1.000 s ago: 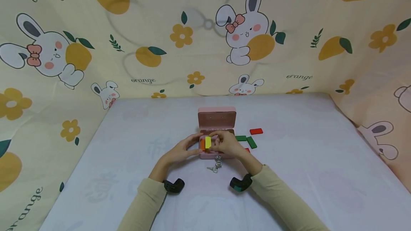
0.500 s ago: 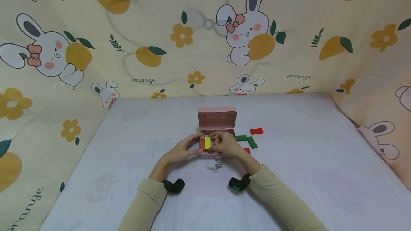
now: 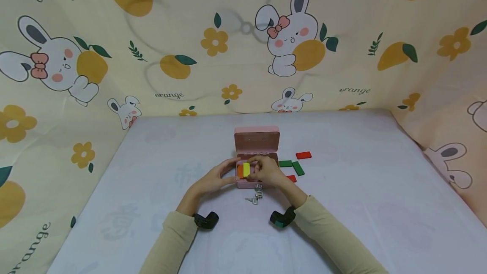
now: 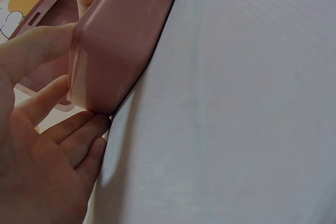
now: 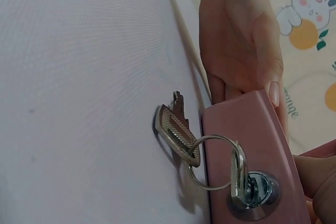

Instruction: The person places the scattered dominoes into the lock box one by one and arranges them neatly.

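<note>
A pink lockable metal box [image 3: 256, 142] stands with its lid up. My left hand [image 3: 213, 181] holds its left end, the thumb at the front rim and the fingers round the side and back corner. Inside the box's left end, an orange block [image 3: 239, 171] stands beside a yellow block [image 3: 246, 170]. The fingers of my right hand [image 3: 269, 171] pinch the yellow block from its right side, low in the box. A key sits in the lock [image 5: 257, 188] on the front wall, and a second key [image 5: 176, 134] hangs from its ring, close to the tablecloth.
Right of the box lie two green blocks, one [image 3: 285, 163] near its wall and one [image 3: 298, 168] slanted. A red block [image 3: 303, 155] lies farther back, another [image 3: 291, 178] by the right wrist. A patterned cloth [image 3: 236, 41] rises behind the white-covered table [image 3: 342, 206].
My right forearm has shifted slightly left, showing more of the nearer red block. The yellow block sits a touch lower in the box. My left hand has stayed in place.
</note>
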Tool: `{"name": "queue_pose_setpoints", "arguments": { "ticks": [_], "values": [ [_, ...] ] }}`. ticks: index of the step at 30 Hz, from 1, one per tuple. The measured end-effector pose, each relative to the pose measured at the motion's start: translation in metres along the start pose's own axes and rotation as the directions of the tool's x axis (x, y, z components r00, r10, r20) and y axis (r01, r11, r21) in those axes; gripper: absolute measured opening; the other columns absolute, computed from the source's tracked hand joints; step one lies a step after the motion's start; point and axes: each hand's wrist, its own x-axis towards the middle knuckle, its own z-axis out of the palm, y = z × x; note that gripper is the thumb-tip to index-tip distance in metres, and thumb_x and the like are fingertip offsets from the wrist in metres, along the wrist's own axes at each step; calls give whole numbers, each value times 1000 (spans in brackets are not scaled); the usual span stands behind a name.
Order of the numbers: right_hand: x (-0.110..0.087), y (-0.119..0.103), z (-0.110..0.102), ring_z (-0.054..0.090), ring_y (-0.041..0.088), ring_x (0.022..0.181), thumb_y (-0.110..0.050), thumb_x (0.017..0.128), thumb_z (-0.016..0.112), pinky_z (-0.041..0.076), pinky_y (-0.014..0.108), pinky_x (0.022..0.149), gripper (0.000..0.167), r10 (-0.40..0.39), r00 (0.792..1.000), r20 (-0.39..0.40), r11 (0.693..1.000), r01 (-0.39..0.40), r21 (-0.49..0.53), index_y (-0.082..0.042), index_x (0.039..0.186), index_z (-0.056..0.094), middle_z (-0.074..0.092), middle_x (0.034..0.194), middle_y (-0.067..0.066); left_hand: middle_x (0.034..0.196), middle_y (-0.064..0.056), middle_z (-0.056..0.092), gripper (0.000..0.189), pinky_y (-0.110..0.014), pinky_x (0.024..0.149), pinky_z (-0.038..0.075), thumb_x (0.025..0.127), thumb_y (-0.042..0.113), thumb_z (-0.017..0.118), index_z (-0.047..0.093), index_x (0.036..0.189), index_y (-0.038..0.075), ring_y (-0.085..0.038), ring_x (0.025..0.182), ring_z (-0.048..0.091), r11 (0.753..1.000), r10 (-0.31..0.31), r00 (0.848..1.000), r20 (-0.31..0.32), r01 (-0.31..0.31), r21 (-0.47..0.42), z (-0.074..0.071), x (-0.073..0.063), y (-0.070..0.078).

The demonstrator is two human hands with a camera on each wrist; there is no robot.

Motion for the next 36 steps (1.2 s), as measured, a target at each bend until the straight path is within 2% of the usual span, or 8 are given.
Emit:
{"name": "queue_pose_setpoints", "arguments": {
  "ticks": [13,23,30,36],
  "values": [
    [1,-1,1,46,13,60,-7,77,79,36,20,53,44,30,999,-15,1000,-30,-6,-3,118,64,51,67,1,162,-10,25,65,-52,124,19,95,17,59,27,152,13,-32,151,20,1000,1,1000,-1,-1,-4,0,-1,2],
    [0,1,2,45,14,63,-9,76,80,33,21,54,46,29,999,-16,999,-30,-12,-4,118,64,47,67,1,162,-10,25,65,-53,124,19,95,16,59,28,152,12,-33,151,21,1000,14,1000,2,-14,13,0,0,0],
    [1,2,2,45,14,63,-8,76,80,34,20,54,46,35,999,-10,999,-35,-10,-3,119,64,48,67,2,162,-6,25,64,-50,125,19,95,15,60,30,151,15,-29,152,21,1000,1,1000,-9,-1,4,0,1,-1],
    [2,2,3,45,14,64,-8,75,80,33,21,53,45,9,1000,-6,999,-9,-49,-1,117,64,49,68,2,160,-12,27,64,-53,124,21,95,14,60,29,151,10,-34,150,24,999,31,999,-10,-31,15,1,1,0]
  ]
}}
